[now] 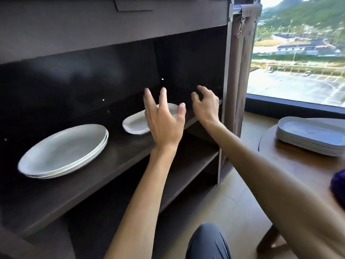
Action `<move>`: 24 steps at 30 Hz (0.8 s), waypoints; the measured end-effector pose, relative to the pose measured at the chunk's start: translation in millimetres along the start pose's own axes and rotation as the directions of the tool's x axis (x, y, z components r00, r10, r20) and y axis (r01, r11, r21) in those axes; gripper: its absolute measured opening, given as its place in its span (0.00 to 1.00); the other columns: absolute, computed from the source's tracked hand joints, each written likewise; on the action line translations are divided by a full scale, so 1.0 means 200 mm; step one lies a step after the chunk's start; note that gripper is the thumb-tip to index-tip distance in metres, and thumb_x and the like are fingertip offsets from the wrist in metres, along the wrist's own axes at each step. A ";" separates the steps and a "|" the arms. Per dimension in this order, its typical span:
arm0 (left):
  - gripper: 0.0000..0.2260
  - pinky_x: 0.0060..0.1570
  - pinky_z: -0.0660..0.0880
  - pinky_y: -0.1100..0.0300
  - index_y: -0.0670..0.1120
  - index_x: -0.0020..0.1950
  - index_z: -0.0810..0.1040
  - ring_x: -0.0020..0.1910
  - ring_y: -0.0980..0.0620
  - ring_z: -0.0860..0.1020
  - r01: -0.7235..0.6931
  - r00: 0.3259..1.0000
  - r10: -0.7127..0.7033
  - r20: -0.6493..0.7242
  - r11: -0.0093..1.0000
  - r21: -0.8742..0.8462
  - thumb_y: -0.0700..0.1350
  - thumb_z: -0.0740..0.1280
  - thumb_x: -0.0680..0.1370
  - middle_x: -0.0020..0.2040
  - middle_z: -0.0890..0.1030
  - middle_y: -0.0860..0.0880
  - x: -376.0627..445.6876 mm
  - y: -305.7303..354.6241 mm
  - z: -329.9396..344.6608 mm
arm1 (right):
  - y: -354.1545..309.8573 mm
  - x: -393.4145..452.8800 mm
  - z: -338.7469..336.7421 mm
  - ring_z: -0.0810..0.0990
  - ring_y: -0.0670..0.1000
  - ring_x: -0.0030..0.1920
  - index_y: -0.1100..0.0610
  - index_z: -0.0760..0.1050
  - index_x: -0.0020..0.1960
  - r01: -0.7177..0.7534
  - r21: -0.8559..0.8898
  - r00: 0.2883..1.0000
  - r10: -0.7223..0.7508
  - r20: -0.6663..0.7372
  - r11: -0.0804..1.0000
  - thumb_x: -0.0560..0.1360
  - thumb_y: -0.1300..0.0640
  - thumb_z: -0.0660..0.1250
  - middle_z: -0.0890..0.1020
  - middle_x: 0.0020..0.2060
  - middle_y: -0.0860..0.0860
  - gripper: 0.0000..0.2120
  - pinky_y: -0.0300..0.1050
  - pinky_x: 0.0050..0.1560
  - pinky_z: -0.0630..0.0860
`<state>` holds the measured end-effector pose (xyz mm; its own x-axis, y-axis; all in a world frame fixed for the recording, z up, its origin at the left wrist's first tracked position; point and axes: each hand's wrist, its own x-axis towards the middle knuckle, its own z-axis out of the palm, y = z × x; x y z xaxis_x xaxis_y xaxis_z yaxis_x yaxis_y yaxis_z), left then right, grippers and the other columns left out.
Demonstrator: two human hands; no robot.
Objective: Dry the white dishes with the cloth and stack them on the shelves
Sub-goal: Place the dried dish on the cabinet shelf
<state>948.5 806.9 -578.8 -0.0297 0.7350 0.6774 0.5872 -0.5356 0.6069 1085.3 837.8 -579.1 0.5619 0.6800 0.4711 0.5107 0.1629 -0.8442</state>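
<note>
With both the left hand (pixel 164 120) and right hand (pixel 206 105) being held spread and empty just above the small plates (pixel 135 123) stacked on the shelf (pixel 119 154), that stack is being risked: a careless brush could slide it off.

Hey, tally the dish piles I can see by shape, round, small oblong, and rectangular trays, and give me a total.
Round plate piles: 1
Small oblong dish piles: 1
Rectangular tray piles: 1
Total: 3 piles

Round plates (pixel 63 150) L of rect. stack (pixel 137 123).
</note>
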 end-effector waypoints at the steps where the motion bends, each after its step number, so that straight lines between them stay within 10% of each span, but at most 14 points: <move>1: 0.29 0.79 0.58 0.47 0.45 0.78 0.69 0.82 0.42 0.54 -0.029 0.999 0.031 0.028 0.996 -0.081 0.53 0.69 0.79 0.83 0.55 0.38 -0.04 0.07 0.08 | 0.04 0.00 -0.09 0.78 0.51 0.58 0.55 0.78 0.64 0.007 -0.010 0.998 -0.007 -0.056 1.000 0.81 0.52 0.63 0.81 0.58 0.54 0.14 0.44 0.59 0.72; 8: 0.19 0.71 0.60 0.64 0.44 0.71 0.77 0.77 0.48 0.66 -0.082 0.953 0.199 0.229 0.896 -0.436 0.47 0.66 0.81 0.78 0.68 0.43 -0.43 0.50 0.54 | 0.31 -0.07 -0.76 0.83 0.52 0.49 0.61 0.82 0.57 -0.085 -0.171 0.961 0.036 -0.273 0.982 0.82 0.58 0.63 0.86 0.49 0.56 0.11 0.47 0.51 0.80; 12: 0.14 0.68 0.71 0.53 0.40 0.64 0.81 0.66 0.45 0.76 -0.055 0.890 0.263 0.372 0.873 -0.485 0.42 0.68 0.80 0.67 0.79 0.41 -0.60 0.69 0.79 | 0.51 -0.18 -1.20 0.83 0.55 0.45 0.63 0.85 0.46 -0.248 -0.274 0.916 0.133 -0.379 0.929 0.80 0.59 0.65 0.86 0.42 0.57 0.11 0.44 0.44 0.74; 18: 0.20 0.62 0.71 0.55 0.42 0.70 0.76 0.67 0.40 0.76 0.017 0.631 0.160 0.759 0.976 -0.219 0.46 0.68 0.80 0.67 0.78 0.39 -0.76 0.82 1.22 | 0.79 -0.48 -1.71 0.85 0.55 0.48 0.58 0.87 0.46 -0.476 -0.347 0.843 0.307 -0.441 0.808 0.76 0.58 0.70 0.88 0.42 0.55 0.07 0.48 0.51 0.78; 24: 0.19 0.64 0.73 0.49 0.39 0.67 0.77 0.66 0.35 0.75 0.151 0.667 -0.127 0.734 0.988 0.033 0.45 0.66 0.78 0.64 0.79 0.36 -0.70 0.83 1.54 | 0.97 -0.59 -1.80 0.79 0.63 0.57 0.55 0.80 0.47 -0.560 -0.556 0.827 0.454 -0.332 0.614 0.82 0.42 0.56 0.83 0.52 0.60 0.20 0.52 0.53 0.73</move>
<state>1298.6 743.4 -700.2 0.4998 0.8633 0.0696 0.6026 -0.4043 0.6880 1351.7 531.5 -707.0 0.9122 0.3994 0.0916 0.3613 -0.6783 -0.6399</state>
